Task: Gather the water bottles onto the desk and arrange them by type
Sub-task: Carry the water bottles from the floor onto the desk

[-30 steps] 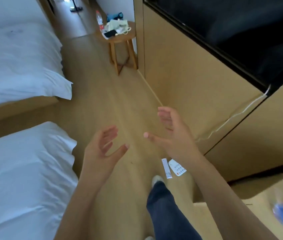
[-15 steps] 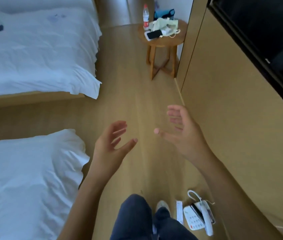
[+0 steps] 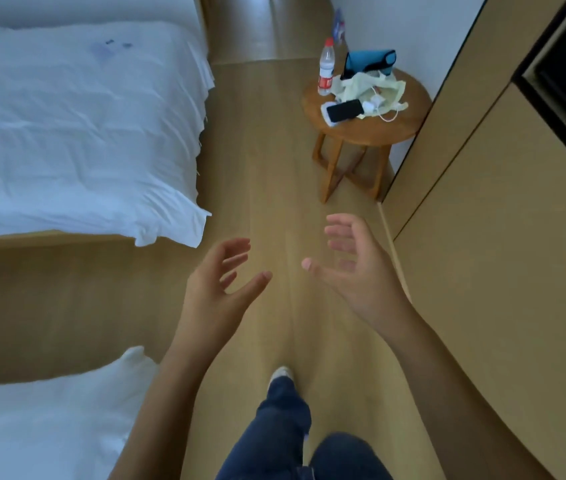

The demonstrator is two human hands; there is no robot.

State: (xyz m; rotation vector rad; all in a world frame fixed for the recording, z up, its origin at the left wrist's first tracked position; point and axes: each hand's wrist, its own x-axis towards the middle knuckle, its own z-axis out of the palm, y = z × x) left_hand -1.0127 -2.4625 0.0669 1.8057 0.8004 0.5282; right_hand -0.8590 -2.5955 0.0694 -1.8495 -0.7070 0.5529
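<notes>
Head view shows left hand [image 3: 221, 289] and right hand [image 3: 354, 271] spread wide and empty, well short of the clear red-labelled plastic water bottle [image 3: 325, 72] upright at the round wooden tabletop's [image 3: 371, 128] far edge, where a careless reach could tip it off or snag the white cable [image 3: 387, 116].

One water bottle [image 3: 325, 71] stands on one round wooden table [image 3: 392, 128] at far right. The same table carries one black phone [image 3: 343, 111], one blue pouch [image 3: 368, 62], one pale cloth bag [image 3: 375, 87] and one white charger [image 3: 370, 105]. Two beds lie left: one far [image 3: 73, 133], one near [image 3: 46, 424]. Two hands show: left [image 3: 221, 289], right [image 3: 354, 268].
</notes>
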